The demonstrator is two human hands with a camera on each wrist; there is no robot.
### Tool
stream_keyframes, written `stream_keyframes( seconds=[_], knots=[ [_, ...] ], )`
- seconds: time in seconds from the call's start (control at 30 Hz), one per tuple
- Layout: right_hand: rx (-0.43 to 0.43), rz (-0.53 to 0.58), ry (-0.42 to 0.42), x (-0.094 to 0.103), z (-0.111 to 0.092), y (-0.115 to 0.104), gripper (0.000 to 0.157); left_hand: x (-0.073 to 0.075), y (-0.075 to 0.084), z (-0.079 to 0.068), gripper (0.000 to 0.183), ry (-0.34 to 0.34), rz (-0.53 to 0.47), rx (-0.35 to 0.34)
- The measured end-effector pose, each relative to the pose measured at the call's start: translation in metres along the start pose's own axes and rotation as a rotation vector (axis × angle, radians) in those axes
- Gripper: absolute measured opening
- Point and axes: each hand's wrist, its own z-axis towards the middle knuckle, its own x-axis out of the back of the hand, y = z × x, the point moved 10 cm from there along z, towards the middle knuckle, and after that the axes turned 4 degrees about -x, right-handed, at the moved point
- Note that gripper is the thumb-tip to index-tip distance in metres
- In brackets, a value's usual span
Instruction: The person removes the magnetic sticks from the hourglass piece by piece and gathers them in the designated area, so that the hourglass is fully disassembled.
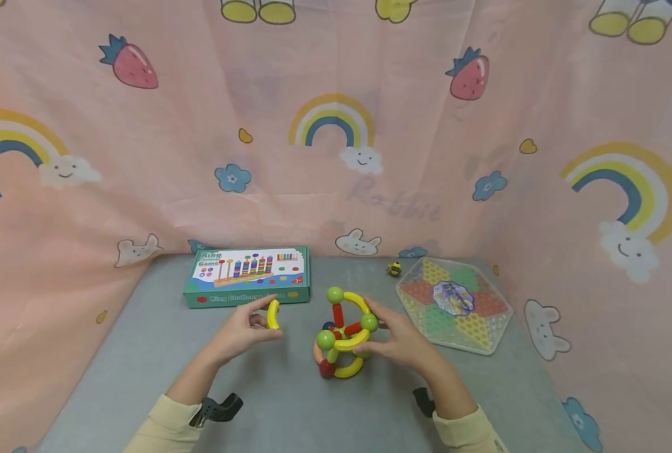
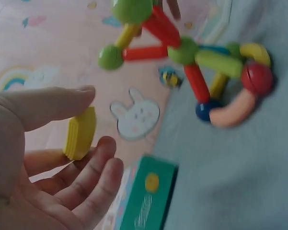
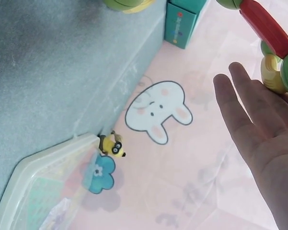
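The left hand [image 1: 248, 328] comes in from the lower left, palm turned inward, and pinches a curved yellow piece [image 1: 273, 314] between thumb and fingertips; the left wrist view shows its other fingers loosely bent and spread apart below. The piece is raised, its ends pointing up and down, just to the left of a ball-and-rod structure [image 1: 352, 329] and apart from it. The right hand [image 1: 398, 340] reaches in from the lower right and holds that structure by its right side, thumb low near a yellow curve, forefinger higher up; in the right wrist view the remaining fingers extend fairly straight. Red rods, green balls and yellow curves make up most of the structure, with a red ball [image 1: 327, 369] at its lower front. Whether it bears on the desk [image 1: 285, 402] or is lifted slightly is hard to tell. Both forearms wear pale sleeves [image 1: 168, 425] and dark wrist devices [image 1: 223, 408]. Behind the left hand lies a green game box [image 1: 248, 277]. Beyond the right hand, a hexagonal board [image 1: 455, 308] lies flat, a small bee figure [image 1: 394, 269] near its far left corner. A pink printed cloth [image 1: 291, 220] rises behind.
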Motion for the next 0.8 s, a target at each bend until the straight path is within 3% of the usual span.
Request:
stream_keyframes(
  seconds=[0.2,0.53,0.8],
  knots=[
    [0.013,-0.002,0.008,0.001,-0.001,-0.002,0.099,0.017,-0.029,-0.011,0.080,0.045,0.057,0.049],
    [0.009,0.009,0.016,0.002,-0.002,-0.001,0.101,0.027,-0.073,-0.035,0.075,0.066,0.301,0.040],
    [0.005,-0.005,0.011,0.002,-0.001,-0.003,0.101,0.043,-0.106,-0.048,0.075,0.069,0.444,0.096]
  ],
)
